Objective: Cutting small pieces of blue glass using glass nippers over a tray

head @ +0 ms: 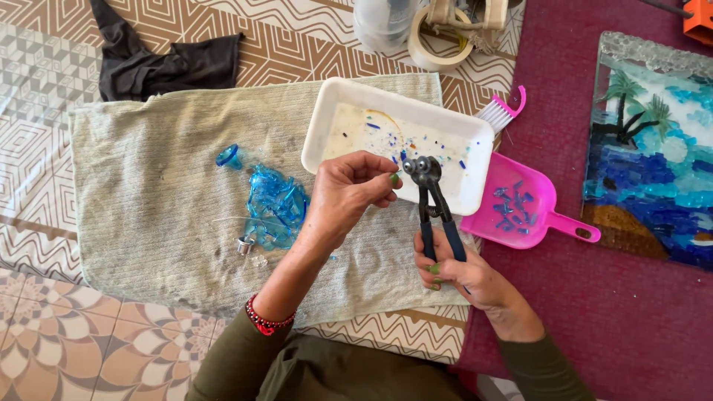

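Note:
My right hand (464,276) grips the blue handles of wheeled glass nippers (429,194), their two round jaws raised over the near rim of a white tray (327,122). My left hand (349,189) pinches something small at the jaws; the piece itself is hidden by my fingers. The tray holds small blue, red and orange glass chips. Both hands hover above a beige towel (148,193).
A heap of broken blue glass (275,204) and a small metal ring lie on the towel. A pink dustpan (520,208) with blue chips and a pink brush (501,111) sit right of the tray. A glass mosaic picture (653,148) lies far right; tape roll (431,44) and black cloth (163,63) behind.

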